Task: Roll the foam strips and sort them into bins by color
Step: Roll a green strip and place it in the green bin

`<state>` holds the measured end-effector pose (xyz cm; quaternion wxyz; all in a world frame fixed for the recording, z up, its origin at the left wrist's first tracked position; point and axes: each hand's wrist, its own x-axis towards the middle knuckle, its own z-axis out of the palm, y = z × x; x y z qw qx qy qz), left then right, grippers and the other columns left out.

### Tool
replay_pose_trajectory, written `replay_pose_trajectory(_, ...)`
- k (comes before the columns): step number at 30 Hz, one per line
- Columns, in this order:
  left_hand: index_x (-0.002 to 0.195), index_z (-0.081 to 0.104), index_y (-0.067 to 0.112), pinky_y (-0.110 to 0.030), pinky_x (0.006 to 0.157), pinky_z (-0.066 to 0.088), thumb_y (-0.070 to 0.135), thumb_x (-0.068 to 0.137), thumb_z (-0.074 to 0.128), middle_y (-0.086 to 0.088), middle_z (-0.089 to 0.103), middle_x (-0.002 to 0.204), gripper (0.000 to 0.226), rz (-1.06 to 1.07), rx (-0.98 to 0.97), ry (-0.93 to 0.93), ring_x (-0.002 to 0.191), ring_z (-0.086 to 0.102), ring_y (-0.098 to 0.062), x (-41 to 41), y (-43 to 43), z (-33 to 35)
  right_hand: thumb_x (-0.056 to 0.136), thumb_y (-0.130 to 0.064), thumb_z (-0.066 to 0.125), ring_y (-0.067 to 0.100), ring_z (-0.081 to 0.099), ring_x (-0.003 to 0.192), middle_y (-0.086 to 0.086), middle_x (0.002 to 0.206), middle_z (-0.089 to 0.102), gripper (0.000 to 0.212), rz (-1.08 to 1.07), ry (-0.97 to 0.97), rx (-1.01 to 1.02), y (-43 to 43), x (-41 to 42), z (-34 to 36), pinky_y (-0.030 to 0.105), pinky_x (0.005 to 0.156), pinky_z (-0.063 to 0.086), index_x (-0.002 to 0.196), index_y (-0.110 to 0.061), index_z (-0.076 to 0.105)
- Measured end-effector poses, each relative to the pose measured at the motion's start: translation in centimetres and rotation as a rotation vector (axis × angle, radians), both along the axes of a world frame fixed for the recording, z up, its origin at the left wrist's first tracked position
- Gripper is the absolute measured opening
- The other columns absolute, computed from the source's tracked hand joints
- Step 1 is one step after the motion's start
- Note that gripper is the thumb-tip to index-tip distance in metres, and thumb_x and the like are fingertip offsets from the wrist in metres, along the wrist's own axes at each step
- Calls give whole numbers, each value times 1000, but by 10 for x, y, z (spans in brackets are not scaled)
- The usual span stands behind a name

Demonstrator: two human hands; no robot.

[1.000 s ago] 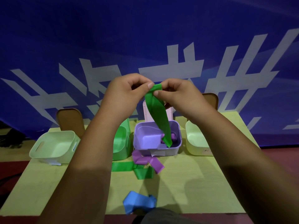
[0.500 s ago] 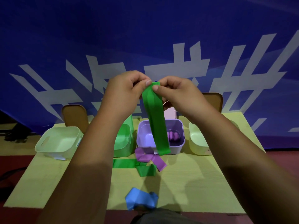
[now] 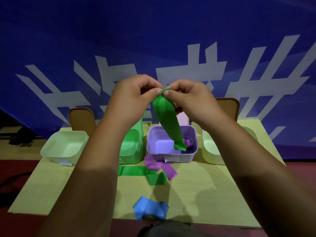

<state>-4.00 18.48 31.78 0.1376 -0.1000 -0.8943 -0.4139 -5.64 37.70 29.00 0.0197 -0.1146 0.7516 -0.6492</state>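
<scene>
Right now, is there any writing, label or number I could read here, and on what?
No text reads whole.
On the blue backdrop: big white characters, cropped and partly covered, unreadable.
The sticker on the purple bin: too blurred to read.
The tag under the white bin: too small to read.

Both hands raised above the table [image 3: 205,194] — left hand [image 3: 133,96] and right hand [image 3: 189,98] pinch the top end of a green strip [image 3: 168,120], which hangs down over the purple bin [image 3: 171,155]. Loose on the table — a second green strip [image 3: 135,172], a purple strip [image 3: 160,165], a blue strip [image 3: 150,209].
</scene>
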Motion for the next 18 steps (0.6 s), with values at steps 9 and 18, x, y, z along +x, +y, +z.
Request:
replay_pose_trajectory(9,103,79,27,-28,79,62,22,101,76,12,76,90,6,4,50,-29,86,72,-3,-1,3,-6,105,-38,66,17,71,72,10,85,76,28,56,35,28,7,-1,-4,36,70,64,103,-13,79)
replay_pose_trajectory(18,105,80,20,-25,82,63,12,98,78,4,80,95,10,-53,222,-87,93,77,-11,-7,3,-3,104,-30,67,19,67,67,6,75,73,24,9,44,-6,7,-7,-5,46,69,62,99,-8,78)
